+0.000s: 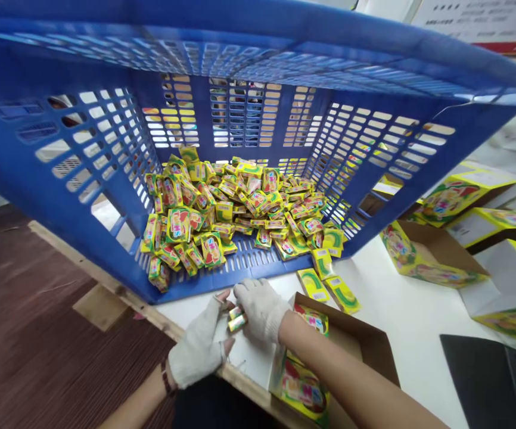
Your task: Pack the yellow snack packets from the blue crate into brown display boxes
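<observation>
My right hand [260, 307], in a pale glove, curls over a pair of small yellow-and-green boxes [237, 323] whose ends stick out toward the left. Facing it is my left hand [199, 342], in a glove with bare fingertips; its thumb is spread from the fingers, and its fingertips are beside the small boxes. Below my right forearm stands an open printed carton [305, 387] with brown inner walls, partly hidden by the arm. A blue plastic crate [249, 262], lying on its side, opens toward me and holds a heap of the same small boxes [213, 247].
Several loose boxes [314, 285] lie on the white tabletop [401, 310] before the crate. More printed cartons [437, 253] stand at the right. A black object [476, 369] lies at the lower right. The table's wooden edge [151, 313] runs along the left.
</observation>
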`<state>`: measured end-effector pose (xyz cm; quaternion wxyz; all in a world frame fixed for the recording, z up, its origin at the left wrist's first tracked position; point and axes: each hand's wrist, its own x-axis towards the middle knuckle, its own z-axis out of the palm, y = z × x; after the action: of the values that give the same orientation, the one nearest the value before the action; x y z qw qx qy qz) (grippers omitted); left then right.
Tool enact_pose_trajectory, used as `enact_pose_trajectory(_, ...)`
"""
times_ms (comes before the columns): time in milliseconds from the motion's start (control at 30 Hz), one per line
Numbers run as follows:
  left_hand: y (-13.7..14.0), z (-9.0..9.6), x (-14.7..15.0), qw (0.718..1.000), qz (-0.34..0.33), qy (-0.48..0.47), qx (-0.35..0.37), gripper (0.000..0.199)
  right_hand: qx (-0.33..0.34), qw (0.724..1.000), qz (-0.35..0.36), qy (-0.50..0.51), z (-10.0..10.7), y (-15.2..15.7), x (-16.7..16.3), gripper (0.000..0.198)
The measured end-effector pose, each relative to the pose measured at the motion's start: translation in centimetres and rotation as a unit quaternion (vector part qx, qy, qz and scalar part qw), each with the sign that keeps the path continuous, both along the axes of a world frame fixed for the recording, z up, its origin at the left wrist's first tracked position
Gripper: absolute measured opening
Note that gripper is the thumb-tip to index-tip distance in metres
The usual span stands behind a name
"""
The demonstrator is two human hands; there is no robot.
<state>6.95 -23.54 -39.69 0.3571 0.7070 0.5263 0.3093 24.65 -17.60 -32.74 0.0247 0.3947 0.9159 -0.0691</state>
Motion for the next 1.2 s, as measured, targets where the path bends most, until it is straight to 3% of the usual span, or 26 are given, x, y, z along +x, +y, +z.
enact_pose_trajectory(167, 0.0, -1.5, 0.6, 0.997, 0.070, 0.012, -0.011, 0.068, -0.032, 0.998, -0.029, -0.038, -1.1, -0.9, -0.8, 0.033)
enact_pose_trajectory(300, 0.7, -0.9, 0.9, 0.994, 0.080, -0.044, -0.059, 0.073, -0.043, 0.998, -0.034, -0.026, -0.9, -1.1, -1.8, 0.027)
enact_pose_trajectory(433, 0.7, 1.6, 0.8, 0.994, 0.092, -0.057, 0.000, 0.073, -0.085, 0.989, -0.074, 0.094, 2.2, -1.0, 0.7, 0.022)
enact_pose_trajectory(533, 0.1, 3.8, 1.5, 0.989, 0.116, -0.015, 0.095, 0.053, -0.112, 0.946, -0.149, 0.266, 5.9, -2.3, 6.2, 0.028)
enact_pose_trajectory(600, -0.8, 5.4, 2.9, 0.987, 0.047, 0.014, 0.153, 0.035, -0.195, 0.910, -0.177, 0.319, 8.0, -3.8, 10.6, 0.031)
enact_pose_trajectory(667, -1.8, 7.0, 5.3, 0.974, -0.113, 0.044, 0.190, 0.023, -0.278, 0.891, -0.202, 0.295, 8.9, -5.3, 14.5, 0.039)
enact_pose_trajectory(733, -2.7, 8.3, 8.1, 0.932, -0.290, 0.091, 0.197, 0.023, -0.334, 0.899, -0.202, 0.197, 8.5, -6.5, 17.2, 0.046)
enact_pose_trajectory(800, -3.3, 9.1, 10.6, 0.887, -0.385, 0.179, 0.180, 0.034, -0.372, 0.908, -0.185, 0.060, 7.2, -7.0, 18.2, 0.047)
enact_pose_trajectory(900, -3.6, 9.5, 13.1, 0.838, -0.410, 0.339, 0.121, 0.049, -0.398, 0.899, -0.151, -0.101, 5.2, -6.6, 17.1, 0.044)
enact_pose_trajectory(1000, -3.5, 9.9, 13.8, 0.801, -0.413, 0.429, 0.069, 0.049, -0.429, 0.880, -0.088, -0.187, 3.8, -5.4, 15.2, 0.042)
enact_pose_trajectory(1100, -3.5, 10.4, 13.9, 0.785, -0.414, 0.459, 0.045, 0.047, -0.461, 0.853, -0.024, -0.244, 2.7, -4.3, 14.2, 0.037)
enact_pose_trajectory(1200, -3.6, 10.6, 14.0, 0.785, -0.413, 0.460, 0.030, 0.049, -0.465, 0.855, -0.004, -0.232, 2.0, -3.9, 14.5, 0.037)
